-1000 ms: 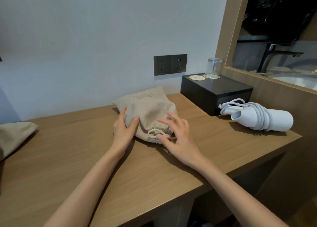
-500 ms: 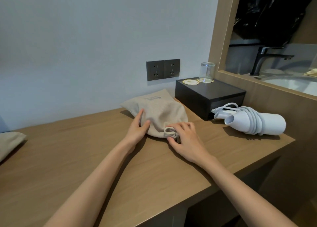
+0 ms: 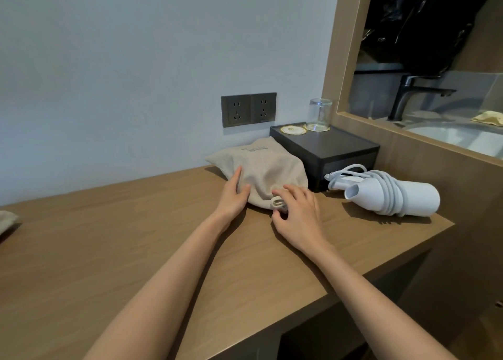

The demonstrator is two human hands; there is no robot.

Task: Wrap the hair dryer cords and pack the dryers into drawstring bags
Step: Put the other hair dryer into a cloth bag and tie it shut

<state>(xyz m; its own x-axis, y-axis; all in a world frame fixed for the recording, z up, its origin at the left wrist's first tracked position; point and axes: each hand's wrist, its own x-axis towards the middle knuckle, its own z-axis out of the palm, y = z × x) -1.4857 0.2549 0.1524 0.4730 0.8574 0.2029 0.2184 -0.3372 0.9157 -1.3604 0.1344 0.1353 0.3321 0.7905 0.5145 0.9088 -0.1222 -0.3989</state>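
Closed beige drawstring bag (image 3: 265, 166) lying on the wooden counter (image 3: 136, 251), just left of the black box (image 3: 326, 148). The left hand (image 3: 234, 196), fingers straight, rests flat on the side of the bag away from the box. The right hand (image 3: 299, 215) covers the gathered mouth and its white drawstring (image 3: 277, 202); whether its bent fingers pinch the string cannot be told. A white hair dryer (image 3: 408, 196), cord wound round its body, lies just right of the box's front, untouched.

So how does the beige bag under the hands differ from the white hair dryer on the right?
The beige bag is cloth; the white hair dryer is plastic, its cord wrapped round it. The left hand and right hand touch the bag; nothing touches the dryer. Both lie on the wooden counter.
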